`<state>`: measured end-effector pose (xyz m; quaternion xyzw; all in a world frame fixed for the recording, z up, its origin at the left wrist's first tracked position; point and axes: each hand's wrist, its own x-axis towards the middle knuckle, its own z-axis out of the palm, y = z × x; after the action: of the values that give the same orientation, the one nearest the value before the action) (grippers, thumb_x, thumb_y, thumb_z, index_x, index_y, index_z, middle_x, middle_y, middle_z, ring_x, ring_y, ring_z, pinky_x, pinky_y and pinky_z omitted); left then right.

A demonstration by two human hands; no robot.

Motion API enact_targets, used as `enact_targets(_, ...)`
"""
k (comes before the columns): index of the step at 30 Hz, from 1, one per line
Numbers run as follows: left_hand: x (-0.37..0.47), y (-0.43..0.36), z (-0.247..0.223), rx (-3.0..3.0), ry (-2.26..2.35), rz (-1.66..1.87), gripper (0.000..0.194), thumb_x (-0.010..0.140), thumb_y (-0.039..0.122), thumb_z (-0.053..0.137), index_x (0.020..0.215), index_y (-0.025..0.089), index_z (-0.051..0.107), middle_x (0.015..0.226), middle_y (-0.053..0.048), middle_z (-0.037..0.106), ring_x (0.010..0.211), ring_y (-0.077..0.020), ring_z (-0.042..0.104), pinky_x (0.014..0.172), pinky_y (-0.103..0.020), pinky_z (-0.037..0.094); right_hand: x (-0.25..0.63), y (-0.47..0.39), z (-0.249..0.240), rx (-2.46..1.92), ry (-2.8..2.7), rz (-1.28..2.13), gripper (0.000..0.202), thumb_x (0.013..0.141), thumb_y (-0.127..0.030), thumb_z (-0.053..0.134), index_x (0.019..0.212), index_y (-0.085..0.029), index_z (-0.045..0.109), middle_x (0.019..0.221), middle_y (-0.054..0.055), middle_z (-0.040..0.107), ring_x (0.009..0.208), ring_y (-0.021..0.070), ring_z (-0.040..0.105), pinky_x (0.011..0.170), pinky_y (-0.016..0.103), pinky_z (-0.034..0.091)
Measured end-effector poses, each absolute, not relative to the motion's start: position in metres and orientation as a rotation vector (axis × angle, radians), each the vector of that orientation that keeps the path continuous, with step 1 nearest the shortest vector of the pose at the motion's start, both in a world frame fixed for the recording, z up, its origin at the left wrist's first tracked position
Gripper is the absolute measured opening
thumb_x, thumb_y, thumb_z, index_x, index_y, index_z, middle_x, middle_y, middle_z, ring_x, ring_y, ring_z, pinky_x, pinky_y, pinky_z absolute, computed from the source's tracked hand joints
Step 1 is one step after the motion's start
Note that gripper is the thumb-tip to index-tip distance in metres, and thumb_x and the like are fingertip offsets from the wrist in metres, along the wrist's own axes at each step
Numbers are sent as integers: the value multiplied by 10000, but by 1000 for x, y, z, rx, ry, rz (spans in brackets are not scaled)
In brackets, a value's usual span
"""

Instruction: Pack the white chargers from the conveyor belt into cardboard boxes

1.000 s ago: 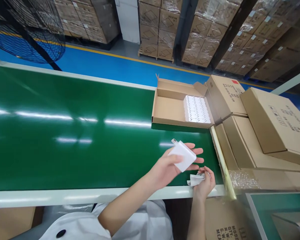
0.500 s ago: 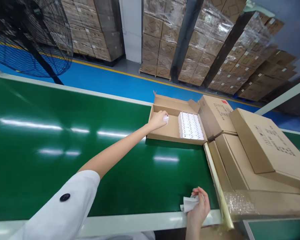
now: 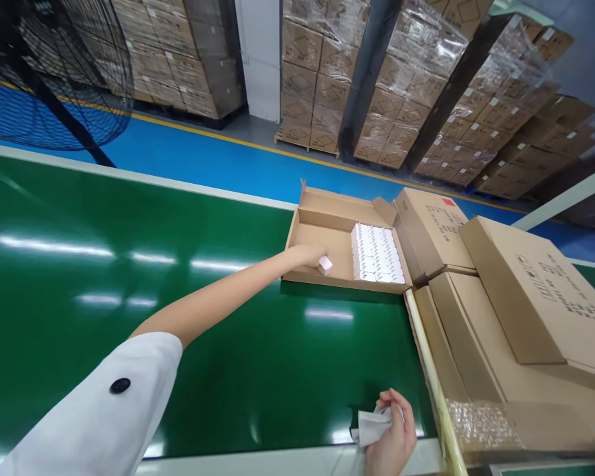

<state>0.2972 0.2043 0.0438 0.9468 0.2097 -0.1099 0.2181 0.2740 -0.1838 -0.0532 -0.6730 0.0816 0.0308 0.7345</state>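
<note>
My left hand [image 3: 307, 256] reaches into an open cardboard box [image 3: 317, 281] and grips a small white box [image 3: 325, 265] near the front wall. Rows of similar white boxes [image 3: 377, 254] fill the right part of the carton, a short gap away from my fingers. Low at the right, my right hand [image 3: 395, 433] is closed around a crumpled white cloth or tissue [image 3: 371, 426], above the near edge of the green surface [image 3: 258, 370].
Closed cardboard boxes [image 3: 540, 297] are piled at the right, beside a pale yellow tube-like edge [image 3: 434, 377]. A large black fan [image 3: 74, 73] stands at the upper left. Wrapped pallets of cartons [image 3: 322, 79] stand beyond the blue floor.
My left hand has moved slightly left and down inside the carton with the small white box. My right hand is a little lower in view, still holding the white cloth.
</note>
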Motion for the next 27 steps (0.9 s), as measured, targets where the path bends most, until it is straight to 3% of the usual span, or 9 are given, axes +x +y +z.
enact_targets(4,296,203,42,2625,612,-241,312,740,282,595,999,125,672,1101,-186,620,990,-315,593,795,-339,445,274,-183,-52,-1465,199,78,204,667,-320,666,821,-185,654,729,4,646,610,136,553,582,264,450)
enact_targets(9,303,176,37,2524,460,-214,297,811,372,534,1000,174,649,888,-58,684,741,-197,609,609,-253,404,275,-181,-51,-1486,180,62,200,671,-317,658,821,-185,654,726,10,649,610,146,558,573,274,449)
enact_targets(13,315,169,40,2494,401,-235,280,785,397,564,926,180,672,818,-38,684,693,-188,588,602,-259,384,275,-180,-50,-1493,196,63,186,677,-312,654,816,-190,655,731,3,648,616,138,553,587,266,444)
enact_targets(17,311,202,47,2546,483,-323,255,674,273,653,920,216,691,864,-51,687,830,-244,590,755,-317,420,274,-181,-49,-1474,226,82,179,668,-306,662,806,-192,656,725,-10,643,624,123,546,600,248,435)
enact_targets(19,300,220,49,2595,583,-369,252,617,203,679,869,212,698,858,-71,679,984,-309,547,891,-419,389,274,-181,-49,-1478,212,83,177,676,-305,660,812,-191,655,730,-5,645,626,129,549,601,256,436)
enact_targets(23,272,232,50,2674,723,-424,50,659,220,664,686,182,681,816,-109,650,1212,-397,367,1032,-644,137,276,-179,-50,-1514,172,69,175,692,-309,646,816,-186,653,738,5,646,636,145,556,603,272,438)
enact_targets(27,261,221,47,2686,713,-410,150,749,298,603,659,204,677,876,-107,657,1252,-374,338,1057,-657,31,277,-179,-50,-1492,169,95,190,678,-314,651,818,-186,653,738,5,649,640,145,558,610,272,439)
